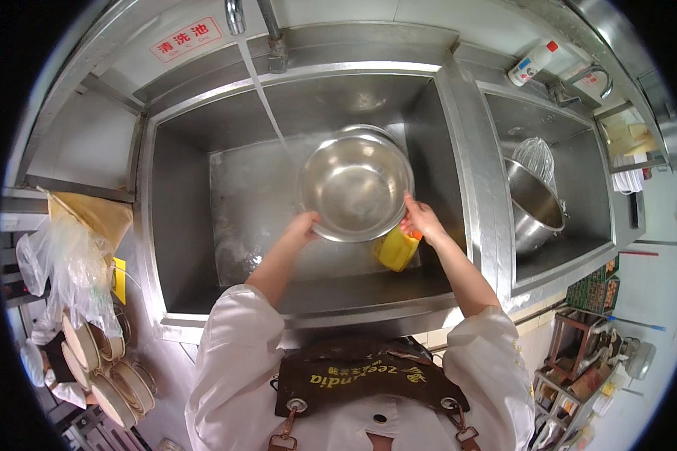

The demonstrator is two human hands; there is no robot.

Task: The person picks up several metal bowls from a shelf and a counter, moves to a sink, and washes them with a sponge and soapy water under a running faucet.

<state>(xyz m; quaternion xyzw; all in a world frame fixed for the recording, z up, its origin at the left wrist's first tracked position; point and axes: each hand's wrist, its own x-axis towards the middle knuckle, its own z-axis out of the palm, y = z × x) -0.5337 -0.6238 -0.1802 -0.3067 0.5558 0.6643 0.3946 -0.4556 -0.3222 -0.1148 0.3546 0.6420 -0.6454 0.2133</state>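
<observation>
Between both hands I hold a round stainless steel mixing bowl (356, 189) over a large metal sink basin (248, 214). My left hand (303, 226) grips its near left rim. On the right rim is my right hand (422, 219), thumb over the edge. Another metal rim (372, 131) shows just behind the bowl; the rest of it is hidden. A yellow plastic bottle (396, 251) with an orange cap lies in the basin, below the right hand. Water (259, 90) streams from the faucet (235, 17) into the basin, left of the bowl.
In the right-hand sink (564, 259) sit a tilted steel mixer bowl (533, 208) and a wire whisk (536, 160). A white bottle (533, 63) with a red cap stands behind it. Plastic bags (70, 265) hang at the left above round sieves (113, 400). Another person (62, 372) is at far left.
</observation>
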